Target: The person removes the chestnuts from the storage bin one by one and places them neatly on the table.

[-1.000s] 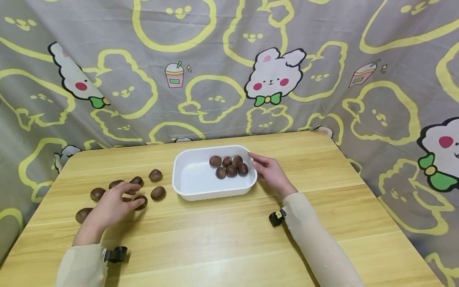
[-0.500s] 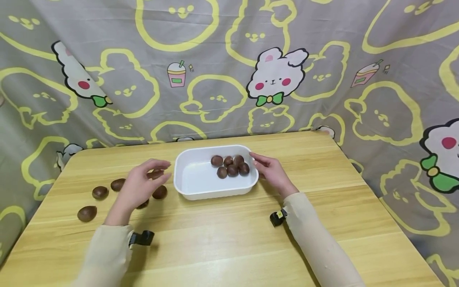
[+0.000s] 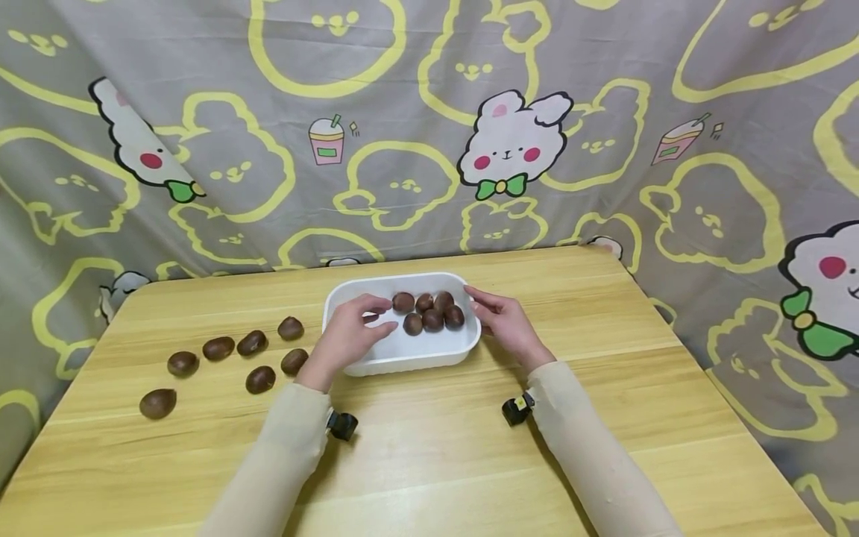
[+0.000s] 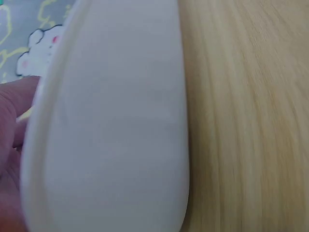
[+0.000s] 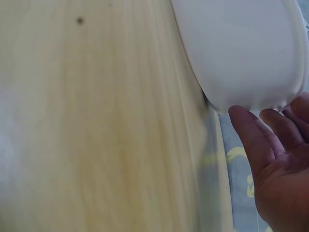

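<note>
My left hand [image 3: 349, 335] is over the left part of a white plastic tray [image 3: 389, 364], thumb and fingers curled around a brown chestnut [image 3: 371, 318] that they mostly hide. In the left wrist view the tray's long wall [image 4: 116, 116] fills the middle, with part of the left hand [image 4: 12, 145] behind its rim. My right hand [image 3: 510, 324] holds the tray's right end. Fingertips press against the outer wall in the right wrist view, where the right hand [image 5: 285, 164] is at the lower right. Several chestnuts [image 3: 433, 319] lie grouped in the tray's right half.
Several more chestnuts [image 3: 218, 348] lie spread on the wooden table [image 3: 429, 462] left of the tray, the closest one [image 3: 294, 362] near the left wrist. A patterned grey curtain [image 3: 403, 112] hangs behind the table and along its right side.
My left hand has moved right, from among the loose chestnuts on the table to over the tray. My right hand stays at the tray's right end, and the tray has not shifted.
</note>
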`<action>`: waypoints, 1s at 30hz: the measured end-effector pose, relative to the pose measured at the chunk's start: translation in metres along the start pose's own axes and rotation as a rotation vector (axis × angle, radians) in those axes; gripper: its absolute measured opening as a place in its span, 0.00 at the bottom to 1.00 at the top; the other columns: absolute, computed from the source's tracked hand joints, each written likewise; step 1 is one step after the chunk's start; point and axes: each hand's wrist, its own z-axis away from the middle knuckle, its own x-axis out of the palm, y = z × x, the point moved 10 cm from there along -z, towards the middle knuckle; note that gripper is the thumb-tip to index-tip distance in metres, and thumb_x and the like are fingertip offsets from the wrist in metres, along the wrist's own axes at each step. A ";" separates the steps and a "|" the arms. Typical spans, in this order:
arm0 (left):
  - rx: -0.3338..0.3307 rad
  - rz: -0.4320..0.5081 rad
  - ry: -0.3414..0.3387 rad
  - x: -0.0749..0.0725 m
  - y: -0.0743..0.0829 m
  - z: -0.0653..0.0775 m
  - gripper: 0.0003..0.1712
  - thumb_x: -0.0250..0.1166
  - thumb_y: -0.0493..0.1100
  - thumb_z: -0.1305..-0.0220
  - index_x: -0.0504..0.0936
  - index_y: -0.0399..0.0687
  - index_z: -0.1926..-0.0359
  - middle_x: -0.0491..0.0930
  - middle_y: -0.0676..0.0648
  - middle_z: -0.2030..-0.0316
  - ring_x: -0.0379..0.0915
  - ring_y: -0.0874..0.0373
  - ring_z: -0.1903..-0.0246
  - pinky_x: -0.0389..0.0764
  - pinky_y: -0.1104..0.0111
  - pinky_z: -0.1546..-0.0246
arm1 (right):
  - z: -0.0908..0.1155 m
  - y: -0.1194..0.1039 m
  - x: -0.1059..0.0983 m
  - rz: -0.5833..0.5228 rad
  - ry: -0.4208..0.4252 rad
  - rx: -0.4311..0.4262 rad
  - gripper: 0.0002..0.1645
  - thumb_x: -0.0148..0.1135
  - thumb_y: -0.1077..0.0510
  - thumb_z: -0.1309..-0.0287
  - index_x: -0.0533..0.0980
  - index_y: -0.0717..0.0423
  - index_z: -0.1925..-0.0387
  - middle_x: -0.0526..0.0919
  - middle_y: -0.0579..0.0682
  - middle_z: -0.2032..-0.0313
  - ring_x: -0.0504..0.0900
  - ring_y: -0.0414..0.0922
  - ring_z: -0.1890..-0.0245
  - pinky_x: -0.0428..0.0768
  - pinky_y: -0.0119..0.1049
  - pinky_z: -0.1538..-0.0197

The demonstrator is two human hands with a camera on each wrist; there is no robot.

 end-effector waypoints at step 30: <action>0.027 -0.315 -0.265 0.064 0.001 -0.031 0.16 0.71 0.34 0.45 0.83 0.34 0.55 0.75 0.41 0.54 0.73 0.48 0.53 0.73 0.59 0.46 | 0.001 -0.007 0.000 0.065 -0.001 -0.050 0.24 0.56 0.59 0.29 0.70 0.55 0.34 0.68 0.56 0.34 0.71 0.50 0.38 0.77 0.38 0.46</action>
